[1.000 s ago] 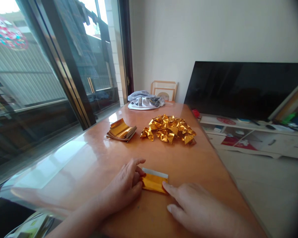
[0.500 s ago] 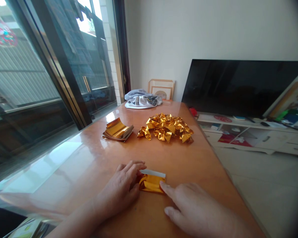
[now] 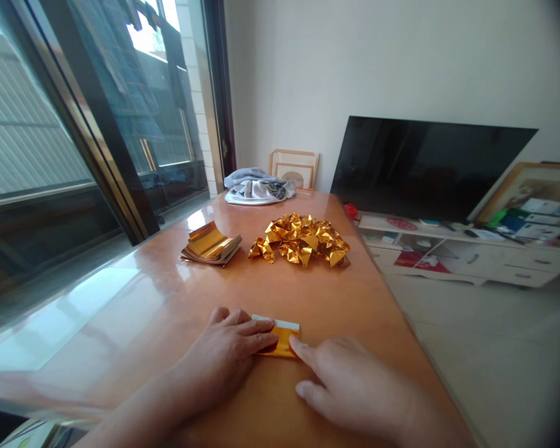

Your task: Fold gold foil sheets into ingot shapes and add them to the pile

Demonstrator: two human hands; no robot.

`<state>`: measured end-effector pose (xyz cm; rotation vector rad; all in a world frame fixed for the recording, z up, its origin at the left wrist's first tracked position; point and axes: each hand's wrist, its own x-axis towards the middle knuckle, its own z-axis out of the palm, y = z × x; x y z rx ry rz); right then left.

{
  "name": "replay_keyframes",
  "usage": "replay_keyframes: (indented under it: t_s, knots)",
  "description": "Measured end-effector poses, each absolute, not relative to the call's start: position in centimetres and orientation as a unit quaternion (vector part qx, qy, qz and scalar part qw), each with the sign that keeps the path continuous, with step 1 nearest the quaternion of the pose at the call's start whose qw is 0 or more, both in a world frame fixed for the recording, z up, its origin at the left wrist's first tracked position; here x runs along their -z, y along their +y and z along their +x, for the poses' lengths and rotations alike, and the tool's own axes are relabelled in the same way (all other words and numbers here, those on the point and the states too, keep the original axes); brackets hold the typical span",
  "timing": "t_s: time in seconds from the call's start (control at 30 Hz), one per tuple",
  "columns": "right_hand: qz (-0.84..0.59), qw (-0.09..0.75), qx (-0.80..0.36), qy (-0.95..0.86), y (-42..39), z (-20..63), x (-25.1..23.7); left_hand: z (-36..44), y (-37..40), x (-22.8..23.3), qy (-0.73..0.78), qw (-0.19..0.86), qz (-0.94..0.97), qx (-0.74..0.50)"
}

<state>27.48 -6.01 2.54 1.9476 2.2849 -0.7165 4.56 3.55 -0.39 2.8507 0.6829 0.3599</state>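
Observation:
A sheet of gold foil paper (image 3: pixel 284 346), folded over with a pale strip along its far edge, lies flat on the wooden table (image 3: pixel 336 305) close to me. Across its left part rest the outstretched fingers of my left hand (image 3: pixel 231 342), palm down. My right hand (image 3: pixel 343 373) touches the right part of the sheet with its index fingertip; the thumb is held apart and the other fingers are largely out of sight. Beyond my hands sit a stack of gold foil sheets (image 3: pixel 212 244) on the left and a heap of folded gold foil pieces (image 3: pixel 303 239) on the right.
Crumpled grey and white cloth (image 3: pixel 259 188) lies at the table's far end, before framed pictures (image 3: pixel 295 165) against the wall. To the right stand a large television (image 3: pixel 420 168) and a white low cabinet (image 3: pixel 490 261). A glass sliding door (image 3: pixel 121 112) runs along the left.
My left fingers have come down from the sheet's left edge onto its top, flattening the raised fold. My right index finger stays on the right side. The view has turned slightly right.

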Motion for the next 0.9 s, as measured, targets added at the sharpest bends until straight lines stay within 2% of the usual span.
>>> replay_keyframes:
  t_s: [0.47,0.73,0.9]
  knots:
    - [0.617,0.053,0.186,0.763,-6.7,27.1,-2.9,5.0,3.6,1.9,0.308,0.161,0.926,-0.147]
    - [0.626,0.077,0.177,0.756,-7.1,26.2,-3.7,4.4,3.6,2.8,0.293,0.156,0.927,-0.174]
    - [0.631,0.084,0.17,0.753,-7.3,25.9,-3.6,4.4,3.5,3.0,0.299,0.137,0.933,-0.145]
